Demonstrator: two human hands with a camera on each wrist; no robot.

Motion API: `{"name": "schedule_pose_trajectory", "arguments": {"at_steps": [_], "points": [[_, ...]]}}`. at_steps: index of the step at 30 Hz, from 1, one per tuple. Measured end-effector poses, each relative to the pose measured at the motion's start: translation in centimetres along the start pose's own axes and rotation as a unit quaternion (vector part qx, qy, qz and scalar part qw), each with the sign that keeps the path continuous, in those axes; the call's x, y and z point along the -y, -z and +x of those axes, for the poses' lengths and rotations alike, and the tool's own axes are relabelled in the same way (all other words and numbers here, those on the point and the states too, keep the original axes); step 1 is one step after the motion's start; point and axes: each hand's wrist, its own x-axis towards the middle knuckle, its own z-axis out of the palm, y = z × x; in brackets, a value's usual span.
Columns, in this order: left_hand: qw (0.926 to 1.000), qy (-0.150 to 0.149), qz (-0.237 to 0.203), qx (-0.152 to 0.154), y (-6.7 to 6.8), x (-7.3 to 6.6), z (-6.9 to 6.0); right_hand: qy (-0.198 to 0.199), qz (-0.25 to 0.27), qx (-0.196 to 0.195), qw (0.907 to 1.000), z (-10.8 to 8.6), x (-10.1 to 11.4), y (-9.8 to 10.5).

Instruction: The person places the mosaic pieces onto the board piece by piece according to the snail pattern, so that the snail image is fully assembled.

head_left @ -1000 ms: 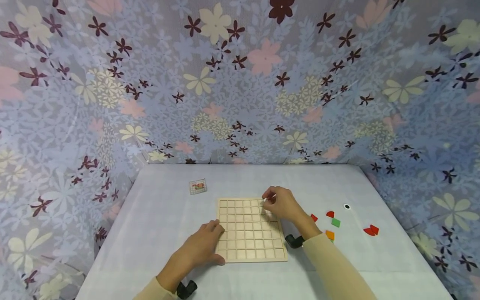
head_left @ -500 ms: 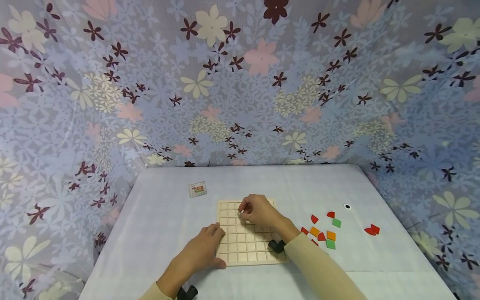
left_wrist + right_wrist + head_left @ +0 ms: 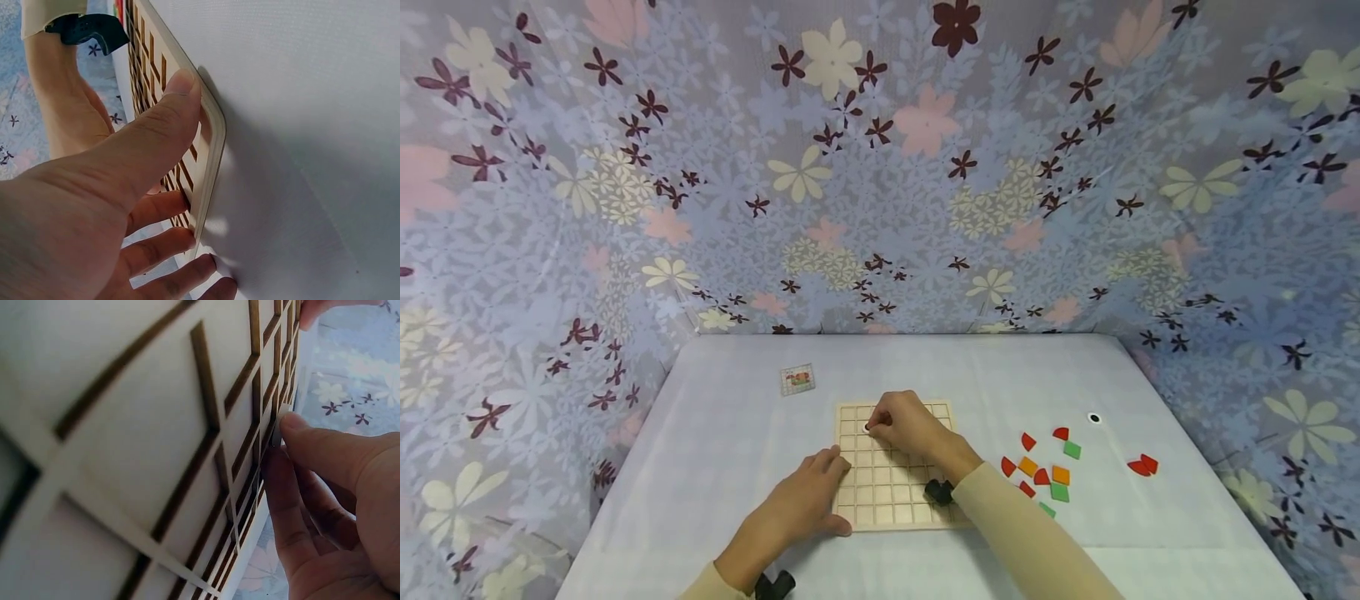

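A wooden grid board [image 3: 882,504] lies on the table. My left hand [image 3: 801,493] rests along its left edge; in the left wrist view the thumb of the left hand [image 3: 119,169] lies on the board's rim with the other fingers spread at the edge. Over the upper left squares, my right hand [image 3: 912,425] pinches a small white piece with a dark spot [image 3: 867,427] between thumb and finger. The right wrist view has the right hand [image 3: 337,494] holding the thin white piece [image 3: 279,428] against the grid; its face is hidden there.
Several red, orange and green pieces [image 3: 1060,475] lie right of the board. Farther right are a white piece with a black dot [image 3: 1094,418] and red pieces [image 3: 1142,466]. A small picture card [image 3: 797,379] lies behind the board's left side. Floral cloth stands around the table.
My right hand has moved left from the board's upper right corner to its upper left squares, uncovering several loose pieces on the right. The left hand has stayed at the left edge.
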Motion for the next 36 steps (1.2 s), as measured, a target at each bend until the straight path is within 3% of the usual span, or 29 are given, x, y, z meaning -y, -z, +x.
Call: {"name": "schedule_pose_trajectory", "arguments": {"at_steps": [19, 23, 26, 31, 36], "points": [[0.9999, 0.002, 0.008, 0.006, 0.1, -0.2, 0.6, -0.001, -0.032, -0.003, 0.9995, 0.7, 0.8, 0.0], [0.9999, 0.011, 0.004, 0.006, 0.1, -0.2, 0.4, 0.009, -0.040, -0.019, 0.9990, -0.9, -0.1, 0.8], [0.9999, 0.011, 0.005, 0.004, 0.1, -0.1, 0.4, 0.005, -0.047, -0.039, 0.9981, -2.6, -1.4, 2.5], [0.9998, 0.010, 0.015, 0.003, -0.1, 0.0, 0.4, -0.046, -0.059, -0.080, 0.9940, -5.8, -4.8, 6.0], [0.9999, 0.006, 0.008, 0.002, 0.0, 0.1, 0.3, -0.098, -0.100, -0.124, 0.9824, -8.8, -8.2, 9.7]]}}
